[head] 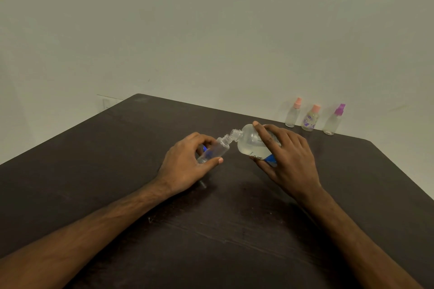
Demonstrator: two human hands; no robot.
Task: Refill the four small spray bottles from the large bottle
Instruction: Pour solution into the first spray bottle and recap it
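Small spray bottle (215,149), uncapped: clear plastic, a slim cylinder with rounded shoulders and a narrow threaded neck. Held above the middle of the table (117,171), tilted with the neck up and to the right. Gripped by the left hand (185,166), fingers curled over the far side, thumb pressed along the near side. A blue glint inside that grip, too hidden to identify. Table top dark brown, matte, faintly scratched and smudged, with rounded far corners.

Just to the right, the large bottle (251,142): clear, bulbous, with a short threaded neck and a blue-and-white label. Tipped almost onto its side, open mouth meeting the mouth of the small one. Clear liquid pooled along its lower side. Clasped round the body by the right hand (288,159), forefinger stretched along the top, thumb underneath.

Farther back, at the far edge near the far right corner, three more in an upright row, well apart from the hands: pink-topped bottle (293,115), frosted; flower-printed bottle (310,121), stout, with a peach top; purple-topped bottle (333,122), frosted. Behind them a plain pale wall (211,30).
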